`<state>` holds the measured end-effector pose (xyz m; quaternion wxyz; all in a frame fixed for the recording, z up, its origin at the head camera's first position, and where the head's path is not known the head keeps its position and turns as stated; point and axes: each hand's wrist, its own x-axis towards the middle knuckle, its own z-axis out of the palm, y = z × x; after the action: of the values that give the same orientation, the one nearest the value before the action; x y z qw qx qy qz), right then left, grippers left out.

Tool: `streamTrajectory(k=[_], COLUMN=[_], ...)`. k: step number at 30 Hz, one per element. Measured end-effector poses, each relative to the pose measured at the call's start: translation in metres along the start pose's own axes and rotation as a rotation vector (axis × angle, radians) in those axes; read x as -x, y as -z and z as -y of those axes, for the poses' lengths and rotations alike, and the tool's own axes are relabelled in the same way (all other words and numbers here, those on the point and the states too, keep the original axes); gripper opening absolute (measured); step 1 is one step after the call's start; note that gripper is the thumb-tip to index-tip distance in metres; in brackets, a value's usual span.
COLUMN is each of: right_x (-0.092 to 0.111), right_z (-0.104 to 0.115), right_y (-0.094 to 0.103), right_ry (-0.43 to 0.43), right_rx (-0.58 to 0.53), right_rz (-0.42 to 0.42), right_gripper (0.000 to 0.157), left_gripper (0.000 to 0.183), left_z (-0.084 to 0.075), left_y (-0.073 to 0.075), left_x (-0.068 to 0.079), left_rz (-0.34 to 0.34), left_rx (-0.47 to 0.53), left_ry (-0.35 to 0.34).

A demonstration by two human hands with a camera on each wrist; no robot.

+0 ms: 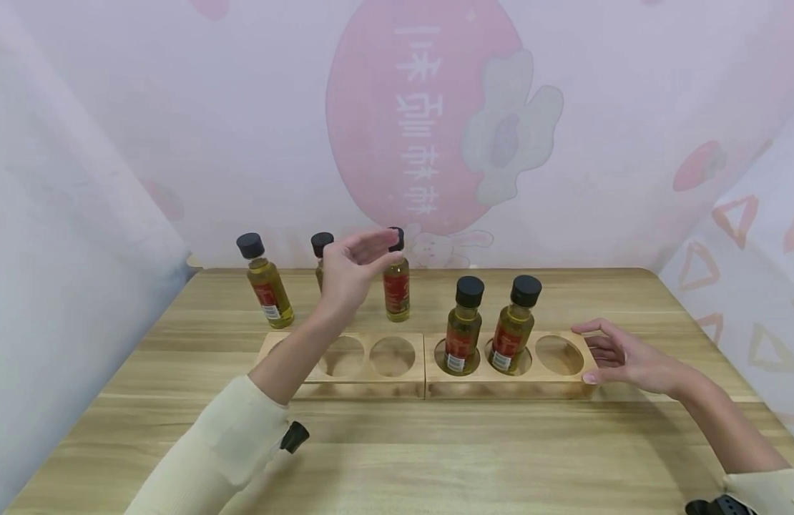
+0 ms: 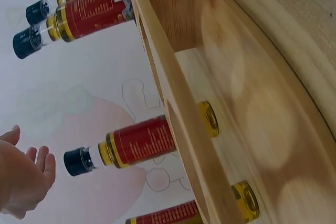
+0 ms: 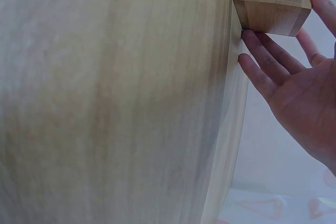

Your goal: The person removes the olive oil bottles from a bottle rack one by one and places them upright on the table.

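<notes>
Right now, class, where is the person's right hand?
In the head view, the right hand is at right, touching the outer end of the right wooden rack beside its empty hole.

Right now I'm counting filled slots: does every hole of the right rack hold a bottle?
No: two bottles stand in the right rack, but its hole nearest the right hand is empty.

Looks bright and evenly lit in the head view, with soft, faint shadows on the table (image 1: 397,454). Seems greyer from both wrists. Shows pale ovals of light on the rack (image 2: 268,119), bowed by distortion, at left. Blurs the table's grain up close at right, rendering the fingers (image 3: 265,57) crisper.
</notes>
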<state>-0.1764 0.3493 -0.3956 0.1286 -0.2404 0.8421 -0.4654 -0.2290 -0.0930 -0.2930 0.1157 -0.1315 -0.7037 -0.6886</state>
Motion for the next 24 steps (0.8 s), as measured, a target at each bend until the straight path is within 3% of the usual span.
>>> streamTrajectory(k=[15,24], right_x=[-0.001,0.000], right_z=[0.000,0.001], right_y=[-0.001,-0.001], right_ry=[0.003,0.006], right_rx=[-0.025,-0.008], right_rz=[0.000,-0.005], right_gripper=[0.065,0.065], left_gripper=[0.027,0.034], left_z=[0.004,0.005], left_y=[-0.030,-0.041], left_x=[0.021,0.028], left_rz=[0.219,0.337], left_rx=[0.019,0.019], left_ry=[-0.044,0.038])
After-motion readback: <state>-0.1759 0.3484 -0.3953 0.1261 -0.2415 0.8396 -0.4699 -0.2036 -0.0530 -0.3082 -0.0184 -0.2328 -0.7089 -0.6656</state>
